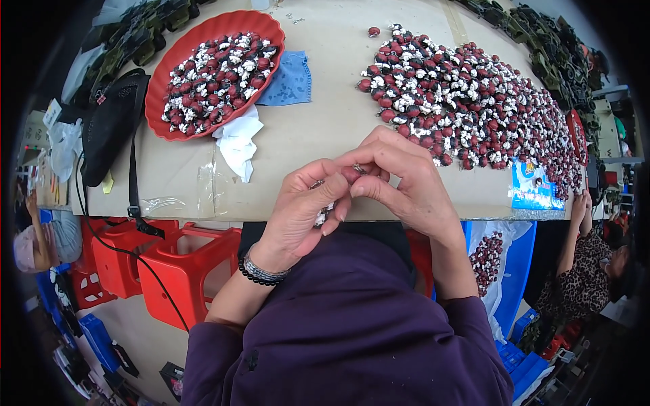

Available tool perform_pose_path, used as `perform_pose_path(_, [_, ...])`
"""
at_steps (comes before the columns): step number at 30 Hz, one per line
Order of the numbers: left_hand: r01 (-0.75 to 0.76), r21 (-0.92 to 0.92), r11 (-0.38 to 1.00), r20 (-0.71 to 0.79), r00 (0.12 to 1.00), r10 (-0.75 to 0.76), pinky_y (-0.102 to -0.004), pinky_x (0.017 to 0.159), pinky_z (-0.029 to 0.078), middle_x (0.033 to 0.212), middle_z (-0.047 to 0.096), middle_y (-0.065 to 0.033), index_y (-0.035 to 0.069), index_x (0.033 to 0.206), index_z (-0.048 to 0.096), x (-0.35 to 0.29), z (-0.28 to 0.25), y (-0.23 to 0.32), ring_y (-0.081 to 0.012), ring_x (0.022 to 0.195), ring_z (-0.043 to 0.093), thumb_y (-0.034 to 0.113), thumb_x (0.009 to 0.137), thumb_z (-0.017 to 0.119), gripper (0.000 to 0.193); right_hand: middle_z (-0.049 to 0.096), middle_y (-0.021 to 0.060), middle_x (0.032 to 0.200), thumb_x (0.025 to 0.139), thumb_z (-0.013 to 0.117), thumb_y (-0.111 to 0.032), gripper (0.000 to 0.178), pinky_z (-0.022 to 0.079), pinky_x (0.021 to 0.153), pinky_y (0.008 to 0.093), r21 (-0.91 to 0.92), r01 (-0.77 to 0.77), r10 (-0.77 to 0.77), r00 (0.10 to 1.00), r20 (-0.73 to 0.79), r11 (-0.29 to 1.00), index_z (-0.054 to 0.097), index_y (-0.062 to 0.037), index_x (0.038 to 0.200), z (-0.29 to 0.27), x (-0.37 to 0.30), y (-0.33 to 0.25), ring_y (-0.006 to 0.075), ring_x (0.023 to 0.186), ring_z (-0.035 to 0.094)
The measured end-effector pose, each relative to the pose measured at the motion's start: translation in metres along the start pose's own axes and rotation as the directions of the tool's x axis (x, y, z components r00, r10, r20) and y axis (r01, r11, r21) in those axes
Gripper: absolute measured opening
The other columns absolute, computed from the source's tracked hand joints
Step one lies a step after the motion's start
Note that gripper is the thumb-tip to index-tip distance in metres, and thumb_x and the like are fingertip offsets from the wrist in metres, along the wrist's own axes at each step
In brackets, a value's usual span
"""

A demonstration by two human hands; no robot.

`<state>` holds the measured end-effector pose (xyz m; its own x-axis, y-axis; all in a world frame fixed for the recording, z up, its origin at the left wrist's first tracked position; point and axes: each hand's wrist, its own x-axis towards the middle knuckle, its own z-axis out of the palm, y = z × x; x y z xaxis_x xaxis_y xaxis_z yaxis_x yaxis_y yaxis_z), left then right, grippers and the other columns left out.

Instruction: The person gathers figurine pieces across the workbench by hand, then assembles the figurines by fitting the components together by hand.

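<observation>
My left hand [298, 210] is closed around a few small round pieces, and dark red, white and silvery bits show between its fingers. At its fingertips is a small dark red ball [351, 174] with a shiny metal-looking end. My right hand [409, 183] pinches at that end with thumb and forefinger, so the two hands meet over the table's near edge. To the right spreads a big heap of similar dark red, black and white pieces [433, 88]. More of them fill a red scalloped bowl [157, 101] at the far left.
A blue cloth [290, 80] and white tissue [238, 143] lie beside the bowl. A black bag [112, 128] with a strap rests at the left. Red stools [169, 284] stand below the table. At the right, another person [575, 271] works by the heap, near a blue bin [514, 271].
</observation>
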<state>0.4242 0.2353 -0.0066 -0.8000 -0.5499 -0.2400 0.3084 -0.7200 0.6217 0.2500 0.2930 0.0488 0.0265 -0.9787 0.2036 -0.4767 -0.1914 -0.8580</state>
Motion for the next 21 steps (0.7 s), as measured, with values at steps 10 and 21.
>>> perform_pose_path(10, [0.037,-0.062,0.997,0.003,0.999,-0.037,-0.0176,0.037,0.036,0.083,0.06,-0.0065,0.003,0.104,0.06,-0.002,-0.003,-0.009,-0.0105,0.057,0.056,0.031,0.097,0.057,0.03,0.055,0.0036,0.086,0.08,0.07,-0.005,0.023,0.044,0.064,0.0236,0.142,-0.041,0.044,0.999,-0.019,0.989,0.07,-0.0024,0.104,0.01,-0.007,0.019,0.0109,0.074,0.053])
perform_pose_path(21, [0.027,-0.064,0.998,0.07,0.997,-0.023,-0.0174,0.039,0.037,0.091,0.059,-0.006,0.005,0.109,0.056,-0.002,-0.008,-0.012,-0.0092,0.061,0.055,0.037,0.099,0.052,0.034,0.052,0.0028,0.084,0.076,0.077,-0.013,0.026,0.043,0.06,0.0229,0.006,-0.021,0.022,0.995,-0.096,1.0,0.07,-0.0028,0.099,0.014,-0.01,0.02,0.01,0.074,0.052])
